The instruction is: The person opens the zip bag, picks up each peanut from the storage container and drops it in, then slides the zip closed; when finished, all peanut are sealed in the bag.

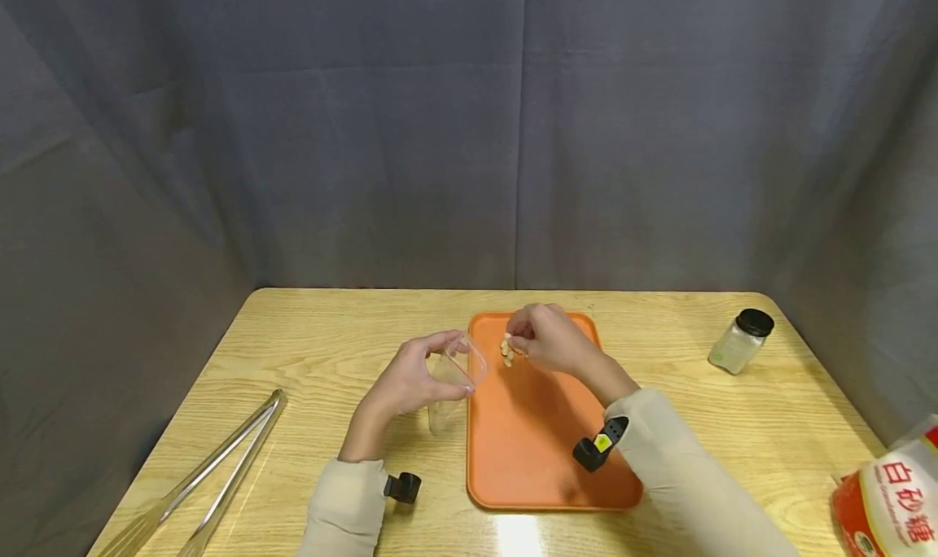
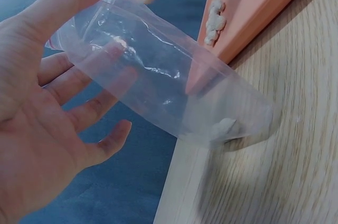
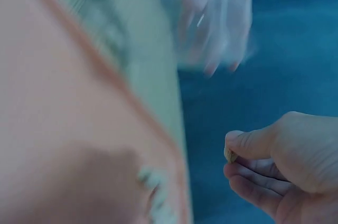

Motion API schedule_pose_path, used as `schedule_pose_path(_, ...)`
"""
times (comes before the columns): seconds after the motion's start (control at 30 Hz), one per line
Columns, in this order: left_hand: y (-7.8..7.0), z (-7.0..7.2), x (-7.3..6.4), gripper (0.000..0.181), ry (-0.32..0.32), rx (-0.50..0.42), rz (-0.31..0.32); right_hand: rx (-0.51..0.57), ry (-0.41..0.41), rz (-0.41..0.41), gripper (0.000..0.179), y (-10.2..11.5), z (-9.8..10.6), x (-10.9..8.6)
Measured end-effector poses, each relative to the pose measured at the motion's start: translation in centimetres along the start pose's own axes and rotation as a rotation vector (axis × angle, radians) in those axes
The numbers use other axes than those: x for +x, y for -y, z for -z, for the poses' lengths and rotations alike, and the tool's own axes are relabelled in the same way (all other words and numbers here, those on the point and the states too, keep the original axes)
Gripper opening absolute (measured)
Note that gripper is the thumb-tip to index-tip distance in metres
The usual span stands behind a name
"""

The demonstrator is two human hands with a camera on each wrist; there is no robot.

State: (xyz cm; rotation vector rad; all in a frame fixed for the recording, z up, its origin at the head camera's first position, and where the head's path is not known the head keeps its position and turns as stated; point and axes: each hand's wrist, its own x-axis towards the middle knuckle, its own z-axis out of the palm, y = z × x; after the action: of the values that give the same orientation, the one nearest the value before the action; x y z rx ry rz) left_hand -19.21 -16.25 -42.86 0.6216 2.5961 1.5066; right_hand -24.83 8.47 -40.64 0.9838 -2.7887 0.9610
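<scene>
My left hand [image 1: 410, 378] holds a clear zip bag [image 1: 445, 410] by its mouth, at the left edge of an orange tray [image 1: 513, 475]. In the left wrist view the thumb lies along the top of the bag [image 2: 163, 76], and a pale lump [image 2: 226, 127] sits in its bottom corner. Over the far part of the tray, my right hand [image 1: 553, 341] pinches a small tan lump [image 3: 231, 155] between thumb and forefinger. Several similar lumps [image 1: 506, 350] lie in a short row beside those fingertips; the left wrist view shows them near the tray's edge.
Metal tongs [image 1: 238, 451] lie on the wooden table [image 1: 330, 321] at the left. At the right, a glass jar with a black lid [image 1: 742, 341] rests tilted on its side. A red and white sugar bag [image 1: 890, 500] stands at the near right corner.
</scene>
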Motion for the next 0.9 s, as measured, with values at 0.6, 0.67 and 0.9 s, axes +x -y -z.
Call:
schedule_pose_path(0.6, -0.4, 0.4, 0.0, 0.073, -0.011, 0.026, 0.037, 0.136, 0.042, 0.143, 0.009, 6.1, -0.2, 0.8)
schedule_pose_path(0.67, -0.4, 0.4, 0.0, 0.072, -0.011, 0.025, 0.03, 0.133, 0.044, 0.141, 0.009, 6.2, -0.3, 0.8)
schedule_pose_path(0.9, -0.4, 0.4, -0.1, 0.067, -0.021, 0.028, 0.028, 0.122, 0.05, 0.146, 0.007, 6.5, -0.5, 0.9)
